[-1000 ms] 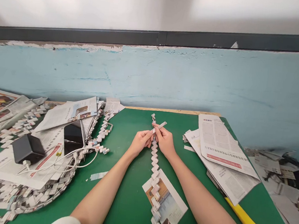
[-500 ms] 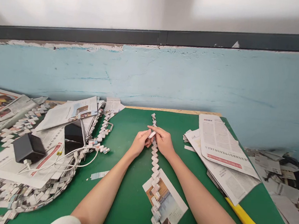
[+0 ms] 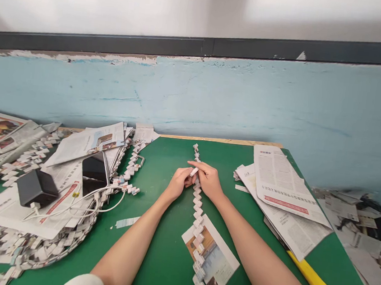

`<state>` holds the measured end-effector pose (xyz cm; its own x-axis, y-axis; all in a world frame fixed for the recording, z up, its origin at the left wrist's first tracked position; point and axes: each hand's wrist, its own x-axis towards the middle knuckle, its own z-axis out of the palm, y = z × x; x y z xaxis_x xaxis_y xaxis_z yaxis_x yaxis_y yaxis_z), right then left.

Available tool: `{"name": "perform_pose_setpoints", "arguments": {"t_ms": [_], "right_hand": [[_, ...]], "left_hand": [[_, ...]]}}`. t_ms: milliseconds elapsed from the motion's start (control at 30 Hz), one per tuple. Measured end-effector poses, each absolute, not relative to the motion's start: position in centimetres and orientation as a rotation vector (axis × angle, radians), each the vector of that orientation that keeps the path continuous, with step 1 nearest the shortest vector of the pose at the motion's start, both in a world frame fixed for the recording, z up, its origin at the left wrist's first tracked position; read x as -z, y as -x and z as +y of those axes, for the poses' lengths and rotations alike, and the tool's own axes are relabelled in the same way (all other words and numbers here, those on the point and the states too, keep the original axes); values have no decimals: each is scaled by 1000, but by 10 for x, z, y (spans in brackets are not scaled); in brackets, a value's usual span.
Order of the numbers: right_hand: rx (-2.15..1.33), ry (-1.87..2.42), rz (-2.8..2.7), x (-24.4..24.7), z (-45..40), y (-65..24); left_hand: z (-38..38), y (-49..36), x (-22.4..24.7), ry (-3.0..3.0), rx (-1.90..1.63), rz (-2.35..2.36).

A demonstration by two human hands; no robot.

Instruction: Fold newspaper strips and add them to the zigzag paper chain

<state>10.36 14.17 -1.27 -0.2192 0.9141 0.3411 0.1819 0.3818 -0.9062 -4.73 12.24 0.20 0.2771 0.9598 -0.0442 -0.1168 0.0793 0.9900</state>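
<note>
My left hand (image 3: 179, 183) and my right hand (image 3: 209, 180) meet over the green table, both closed on a small folded strip of white paper (image 3: 194, 172). The right index finger stretches across the top of the strip toward the left hand. Beneath and between the hands runs a zigzag chain of folded paper (image 3: 197, 209), from near the table's far edge down to the bottom of the view. Its lower part lies across a printed paper sheet (image 3: 221, 259). Some fingertips are hidden behind the hands.
At left, a black box-shaped device (image 3: 37, 187), a phone (image 3: 95, 174) and a white cable (image 3: 114, 205) lie on newspapers among heaps of folded paper chain (image 3: 53, 248). At right are stacked newspapers (image 3: 284, 188) and a yellow handle (image 3: 314, 279). A blue wall (image 3: 195, 97) stands behind.
My left fingers have curled in slightly around the paper strip. Both arms and the chain stay practically in place.
</note>
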Motion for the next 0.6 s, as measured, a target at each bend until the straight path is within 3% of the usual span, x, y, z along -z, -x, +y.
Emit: {"name": "perform_pose_setpoints", "arguments": {"t_ms": [600], "right_hand": [[-883,993,-1702,13,141,-103]], "left_hand": [[124,47,5,-1240,-1009,979]]}}
